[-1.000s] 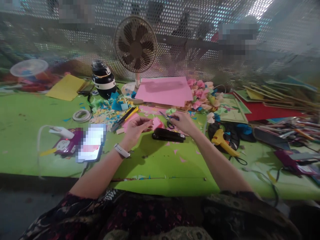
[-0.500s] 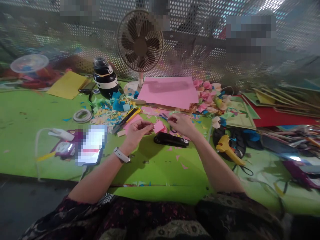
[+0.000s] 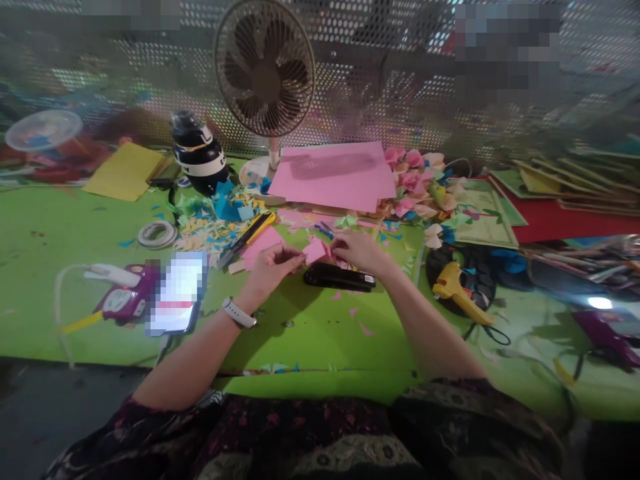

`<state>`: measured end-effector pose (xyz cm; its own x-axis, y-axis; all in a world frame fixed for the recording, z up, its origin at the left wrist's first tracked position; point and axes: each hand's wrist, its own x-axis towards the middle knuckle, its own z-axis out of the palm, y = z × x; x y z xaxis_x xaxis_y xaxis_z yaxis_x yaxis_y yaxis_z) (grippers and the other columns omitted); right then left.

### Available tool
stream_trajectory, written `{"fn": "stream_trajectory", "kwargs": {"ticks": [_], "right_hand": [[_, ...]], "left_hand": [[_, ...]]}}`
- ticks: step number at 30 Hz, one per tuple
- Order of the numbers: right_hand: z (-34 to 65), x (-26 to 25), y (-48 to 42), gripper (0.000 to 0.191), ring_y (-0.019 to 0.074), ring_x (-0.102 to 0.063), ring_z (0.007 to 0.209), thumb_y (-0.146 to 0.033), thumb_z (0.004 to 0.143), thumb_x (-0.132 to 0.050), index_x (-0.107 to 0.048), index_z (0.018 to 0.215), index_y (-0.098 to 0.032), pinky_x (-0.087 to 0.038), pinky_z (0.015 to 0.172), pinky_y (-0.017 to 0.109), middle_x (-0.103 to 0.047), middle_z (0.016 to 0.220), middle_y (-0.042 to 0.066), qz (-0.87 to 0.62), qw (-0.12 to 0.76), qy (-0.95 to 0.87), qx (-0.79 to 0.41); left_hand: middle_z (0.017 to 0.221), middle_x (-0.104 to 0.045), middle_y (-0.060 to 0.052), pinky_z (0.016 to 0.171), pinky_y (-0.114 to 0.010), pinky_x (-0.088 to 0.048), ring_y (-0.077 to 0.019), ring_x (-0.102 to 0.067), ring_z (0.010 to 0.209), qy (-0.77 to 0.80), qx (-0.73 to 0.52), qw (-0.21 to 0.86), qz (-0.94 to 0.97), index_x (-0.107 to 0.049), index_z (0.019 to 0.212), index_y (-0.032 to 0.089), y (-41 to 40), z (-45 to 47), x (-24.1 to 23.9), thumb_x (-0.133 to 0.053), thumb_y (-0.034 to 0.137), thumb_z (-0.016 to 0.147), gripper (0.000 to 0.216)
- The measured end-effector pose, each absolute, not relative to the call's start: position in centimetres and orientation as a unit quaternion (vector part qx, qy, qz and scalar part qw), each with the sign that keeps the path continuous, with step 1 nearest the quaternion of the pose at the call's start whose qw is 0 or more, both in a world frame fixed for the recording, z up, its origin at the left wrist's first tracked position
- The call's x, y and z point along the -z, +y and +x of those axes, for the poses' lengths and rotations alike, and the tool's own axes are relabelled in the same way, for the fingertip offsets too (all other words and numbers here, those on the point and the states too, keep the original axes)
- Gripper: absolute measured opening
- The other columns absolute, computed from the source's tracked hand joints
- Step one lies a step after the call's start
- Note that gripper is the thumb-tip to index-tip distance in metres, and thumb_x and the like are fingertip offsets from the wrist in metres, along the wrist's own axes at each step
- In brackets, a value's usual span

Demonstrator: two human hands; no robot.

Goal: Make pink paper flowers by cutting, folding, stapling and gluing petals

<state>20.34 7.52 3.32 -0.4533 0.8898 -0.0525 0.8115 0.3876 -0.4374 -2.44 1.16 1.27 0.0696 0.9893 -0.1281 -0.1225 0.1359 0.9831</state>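
Small pink paper pieces (image 3: 315, 251) lie between my two hands, just behind a black stapler (image 3: 340, 277). My left hand (image 3: 273, 268), with a white band at the wrist, pinches at the left edge of the pink paper with thumb and forefinger. On the other side, the fingers of my right hand (image 3: 359, 252) are closed at the paper's right edge. A blue-grey tool (image 3: 324, 230), partly hidden, lies just behind the right fingertips. A yellow and black cutter knife (image 3: 247, 239) rests beyond my left hand, next to a pink sheet (image 3: 263, 245).
A fan (image 3: 265, 80) and a black bottle (image 3: 200, 157) stand behind paper scraps. Large pink sheets (image 3: 333, 177) and paper flowers (image 3: 413, 177) are at the back. A phone (image 3: 177, 293) and tape roll (image 3: 157, 234) lie left; a yellow glue gun (image 3: 457, 290) lies right.
My right hand has come down and slightly left, from beside the blue-grey tool to the pink paper's edge. My left hand stays pinched by the paper. The whole view has shifted a little.
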Motion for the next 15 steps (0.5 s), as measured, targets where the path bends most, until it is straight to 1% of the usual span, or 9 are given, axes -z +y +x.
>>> {"fn": "stream_trajectory", "kwargs": {"ticks": [4,5,7,10,13,15], "right_hand": [[21.4,-4.6,7.4,0.019,0.0209,-0.064,0.084,-0.012,0.082,-0.054,-0.071,0.080,-0.019,-0.040,0.069,0.030,-0.074,0.093,0.006,-0.547,0.122,-0.808,-0.180],[21.7,-5.0,7.3,0.018,0.0211,-0.064,0.084,-0.012,0.082,-0.055,-0.071,0.079,-0.019,-0.041,0.069,0.030,-0.074,0.093,0.007,-0.553,0.129,-0.804,-0.178],[22.2,-5.6,7.2,0.016,0.0206,-0.065,0.082,-0.013,0.081,-0.057,-0.072,0.080,-0.018,-0.043,0.070,0.031,-0.074,0.092,0.007,-0.560,0.159,-0.788,-0.202],[22.4,-6.0,6.5,0.010,0.0190,-0.066,0.078,-0.024,0.080,-0.064,-0.072,0.084,-0.018,-0.047,0.069,0.032,-0.074,0.088,0.007,-0.535,0.244,-0.744,-0.316],[21.9,-6.0,5.3,0.021,0.0164,-0.065,0.072,-0.036,0.074,-0.075,-0.070,0.082,-0.018,-0.050,0.067,0.032,-0.073,0.082,0.006,-0.474,0.315,-0.690,-0.448],[21.2,-6.0,4.3,0.026,0.0142,-0.064,0.067,-0.039,0.067,-0.081,-0.068,0.078,-0.018,-0.051,0.066,0.030,-0.072,0.076,0.003,-0.446,0.336,-0.664,-0.498]], "left_hand": [[0.075,-0.072,-0.004,0.062,-0.023,-0.054,-0.0107,-0.064,0.063,0.485,-0.458,0.570,0.480,-0.071,0.079,0.015,1.1,-3.1,-2.4,-0.085,0.035,0.066,0.027],[0.072,-0.071,-0.004,0.060,-0.023,-0.054,-0.0112,-0.064,0.062,0.485,-0.449,0.569,0.490,-0.071,0.078,0.015,1.0,-3.3,-2.8,-0.085,0.034,0.066,0.027],[0.069,-0.071,-0.004,0.059,-0.023,-0.054,-0.0120,-0.064,0.062,0.468,-0.419,0.581,0.518,-0.072,0.077,0.015,0.8,-3.7,-3.6,-0.086,0.033,0.066,0.025],[0.069,-0.071,-0.004,0.055,-0.022,-0.052,-0.0110,-0.062,0.058,0.415,-0.344,0.619,0.571,-0.072,0.076,0.016,0.5,-3.8,-3.8,-0.084,0.031,0.066,0.022],[0.067,-0.071,-0.003,0.053,-0.022,-0.051,-0.0116,-0.062,0.055,0.383,-0.266,0.644,0.606,-0.072,0.074,0.016,0.3,-3.4,-2.8,-0.081,0.028,0.066,0.017],[0.067,-0.071,-0.004,0.052,-0.023,-0.050,-0.0122,-0.062,0.053,0.382,-0.235,0.640,0.624,-0.073,0.074,0.016,0.2,-3.0,-1.9,-0.080,0.025,0.065,0.014]]}}
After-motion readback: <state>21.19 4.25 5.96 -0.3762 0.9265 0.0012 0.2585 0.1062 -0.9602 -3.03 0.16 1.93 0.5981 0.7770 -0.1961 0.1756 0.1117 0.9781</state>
